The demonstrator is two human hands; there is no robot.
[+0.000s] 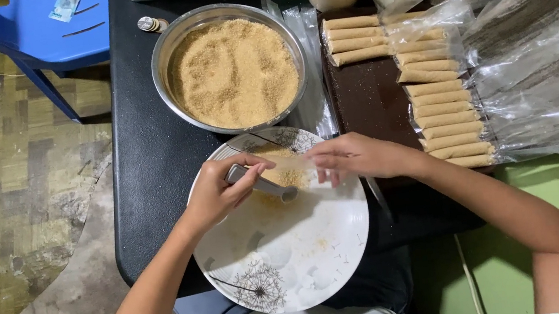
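Left hand [217, 191] closed around a metal spoon [263, 184], bowl end pointing right and slightly down over the white plate [307, 248]. Right hand [352, 157] pinches a thin clear bag [293, 164], lying roughly level, mouth toward spoon. Brown crumbs [287, 176] beneath.

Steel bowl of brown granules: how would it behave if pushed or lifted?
The steel bowl is nearly full of granules, so probably heavy for its size. Its smooth metal would likely slide on the black table. Tilting it would probably spill the loose heap.
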